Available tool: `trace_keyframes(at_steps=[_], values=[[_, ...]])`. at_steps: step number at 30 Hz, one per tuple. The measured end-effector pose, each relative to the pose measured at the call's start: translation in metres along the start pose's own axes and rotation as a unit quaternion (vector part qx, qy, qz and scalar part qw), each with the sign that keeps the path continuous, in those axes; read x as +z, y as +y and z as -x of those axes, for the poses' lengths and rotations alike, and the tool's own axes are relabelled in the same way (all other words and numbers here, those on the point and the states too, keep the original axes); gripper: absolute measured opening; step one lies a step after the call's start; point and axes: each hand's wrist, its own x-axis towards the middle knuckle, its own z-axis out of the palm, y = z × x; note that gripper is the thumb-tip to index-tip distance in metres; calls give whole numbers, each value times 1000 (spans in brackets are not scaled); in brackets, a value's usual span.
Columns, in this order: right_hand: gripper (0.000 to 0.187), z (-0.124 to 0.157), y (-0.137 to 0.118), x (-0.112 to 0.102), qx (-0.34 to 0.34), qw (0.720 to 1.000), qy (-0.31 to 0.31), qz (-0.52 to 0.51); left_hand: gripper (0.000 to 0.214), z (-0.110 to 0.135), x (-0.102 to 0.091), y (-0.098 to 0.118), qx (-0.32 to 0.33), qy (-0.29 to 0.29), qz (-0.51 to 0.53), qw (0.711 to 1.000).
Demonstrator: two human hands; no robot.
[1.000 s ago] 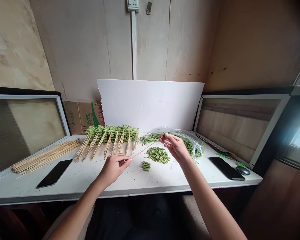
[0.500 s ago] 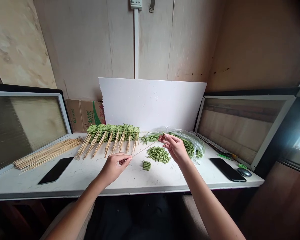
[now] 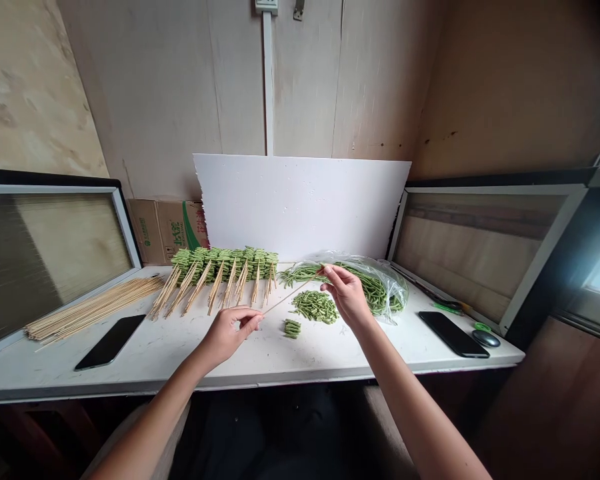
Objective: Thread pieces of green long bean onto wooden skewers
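2 hands share 1 skewer (image 3: 293, 297): my left hand (image 3: 225, 337) is closed in a pinch on its near end, and my right hand (image 3: 345, 293) pinches its far tip, just in front of the bag of beans (image 3: 385, 290). This looks like the threading step, and the tip seems to call for a bean from the pile (image 3: 316, 307). Finished skewers (image 3: 225, 263) lie in a row on the worktop (image 3: 330, 357). The carton (image 3: 167, 230) has green-marked writing too small to read.
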Motion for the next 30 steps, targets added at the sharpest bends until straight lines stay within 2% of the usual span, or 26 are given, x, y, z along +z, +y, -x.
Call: trace_keyframes(at_steps=[6,16,22,26,30], values=[[32,-1,3,4,-9,1000,21,-11,38,1,2,0,-32,-11,48,998],[26,-2,2,-2,-24,1000,4,6,40,-1,5,-4,-64,-63,139,986],[28,-3,-3,-2,-9,997,71,-30,37,-1,12,-8,-89,40,130,987],[32,-3,-3,0,4,994,87,-61,36,3,16,1,-68,22,132,989],[28,-3,1,1,-7,995,78,-67,36,7,22,11,-55,-10,144,988]])
